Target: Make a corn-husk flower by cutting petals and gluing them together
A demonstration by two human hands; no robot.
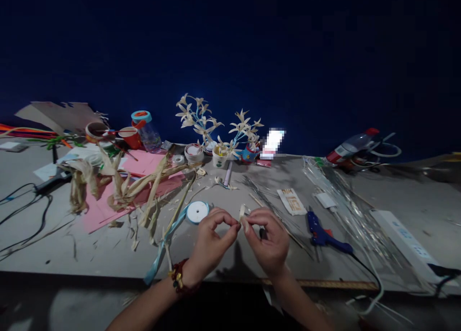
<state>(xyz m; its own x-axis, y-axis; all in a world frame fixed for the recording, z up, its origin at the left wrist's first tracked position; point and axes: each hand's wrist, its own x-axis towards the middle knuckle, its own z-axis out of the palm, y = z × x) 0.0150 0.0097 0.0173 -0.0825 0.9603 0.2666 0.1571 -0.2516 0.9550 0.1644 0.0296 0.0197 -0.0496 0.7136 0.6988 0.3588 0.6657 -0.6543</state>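
At twelve o'clock, close in front of you and above the table's near edge (118, 276), the pale husk piece (242, 212) stands roughly upright at your fingertips. Your right hand (270, 239) pinches it between thumb and forefinger; your left hand (214, 235) has thumb and forefinger pressed together at its lower end, though you can't tell from here whether they grip it too. The piece looks thin and dry, so a hard pinch or uneven twist could split it, while a light hold could let it slip. Your left wrist's beaded bracelet (179, 276) sits near the trailing blue ribbon (155, 263) and could snag it, dragging the ribbon spool (197, 212) at ten o'clock. Swing right and you may brush the thin wires (279, 201) at one o'clock, or the blue glue gun (324, 235) at three, whose tip might be hot. Your widest gap runs toward twelve, between spool and wires; toward six, the near edge leaves you little tabletop.
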